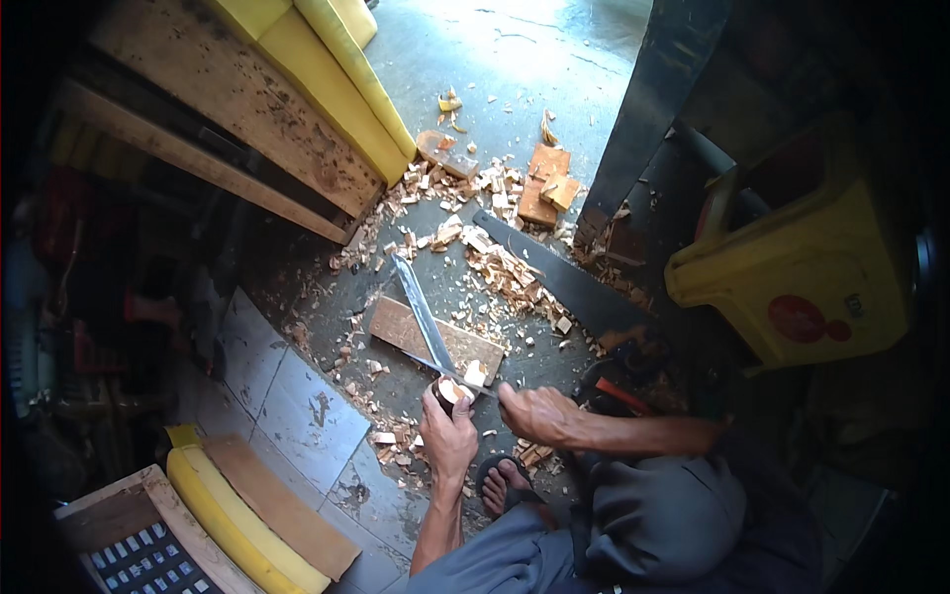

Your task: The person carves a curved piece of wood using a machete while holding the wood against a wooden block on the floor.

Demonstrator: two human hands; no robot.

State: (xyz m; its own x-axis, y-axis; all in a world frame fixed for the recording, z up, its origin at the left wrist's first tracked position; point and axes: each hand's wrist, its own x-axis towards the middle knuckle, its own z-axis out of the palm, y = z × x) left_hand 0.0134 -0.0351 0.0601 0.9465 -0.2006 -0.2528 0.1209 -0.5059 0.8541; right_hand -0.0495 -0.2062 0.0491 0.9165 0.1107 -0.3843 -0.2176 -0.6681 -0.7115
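My left hand [449, 438] grips a small carved wood piece [456, 390], pale on its cut faces and dark on its outside. My right hand [537, 414] is closed round a knife, and its thin blade [440, 369] points left across the top of the wood piece. Beyond the hands, a flat wooden block [477, 348] lies on the floor. A long bright blade [420, 305] lies slantwise over that block; its near end meets the knife and wood piece, so I cannot tell where it ends. My right fingers hide the knife's handle.
A handsaw [554, 277] lies among wood shavings [505, 259]. Beyond it are cut wood blocks [544, 185]. A yellow plastic stool [792, 287] stands right, a yellow-edged wooden panel [237, 99] far left. A red-handled tool [623, 396] is beside my right forearm; my sandalled foot [503, 483] is below.
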